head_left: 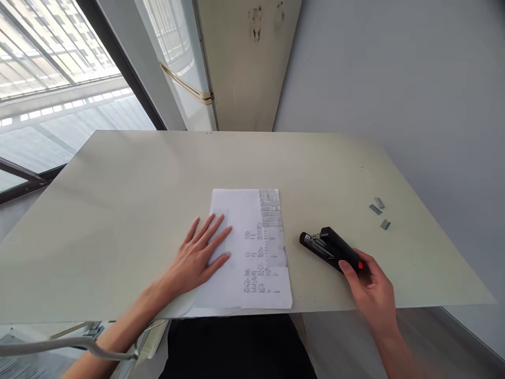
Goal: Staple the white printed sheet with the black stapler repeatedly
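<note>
My left hand (201, 255) lies flat with its fingers spread on the left part of a white printed sheet of paper (252, 295), which may be a stack. Rows of small print run down the sheet's right half, and many staples (270, 208) sit close together at its upper right corner. To the right of the paper, my right hand (373, 289) grips the rear end of a black stapler (331, 247) with a red spot near its back. The stapler is apart from the paper, its nose pointing to the upper left.
Several grey staple strips (375, 209) lie on the right side of the white table (138, 200). Behind the table stands a fridge (244, 79) beside a grey wall (394, 79). A barred window (59, 63) is at the left. A grey curved tube (67, 345) shows at the lower left.
</note>
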`<action>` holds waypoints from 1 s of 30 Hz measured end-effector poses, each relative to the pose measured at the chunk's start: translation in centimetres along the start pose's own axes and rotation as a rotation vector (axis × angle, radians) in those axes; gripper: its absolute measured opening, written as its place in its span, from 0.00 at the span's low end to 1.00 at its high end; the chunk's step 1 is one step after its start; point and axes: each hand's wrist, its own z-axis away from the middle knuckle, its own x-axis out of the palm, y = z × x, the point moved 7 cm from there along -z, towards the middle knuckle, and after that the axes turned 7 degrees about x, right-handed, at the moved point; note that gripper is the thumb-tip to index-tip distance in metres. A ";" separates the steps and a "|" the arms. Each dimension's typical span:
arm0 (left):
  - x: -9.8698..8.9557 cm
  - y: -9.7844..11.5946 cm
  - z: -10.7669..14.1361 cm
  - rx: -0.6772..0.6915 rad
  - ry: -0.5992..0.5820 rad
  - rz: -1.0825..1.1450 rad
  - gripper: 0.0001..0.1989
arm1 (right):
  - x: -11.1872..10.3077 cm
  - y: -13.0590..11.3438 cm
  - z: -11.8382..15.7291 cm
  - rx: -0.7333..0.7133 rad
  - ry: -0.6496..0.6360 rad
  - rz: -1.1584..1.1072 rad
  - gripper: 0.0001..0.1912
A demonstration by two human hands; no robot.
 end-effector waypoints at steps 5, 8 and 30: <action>2.8 2.2 -8.3 0.062 0.010 0.014 0.31 | -0.2 1.2 -0.8 0.028 0.049 -0.244 0.32; 4.6 4.0 -12.7 0.088 -0.004 0.026 0.31 | -0.3 1.5 -1.0 0.026 0.064 -0.327 0.31; 1.4 -3.4 -11.6 -0.201 0.364 0.778 0.21 | 6.3 -6.8 0.0 -0.237 -0.176 -0.164 0.26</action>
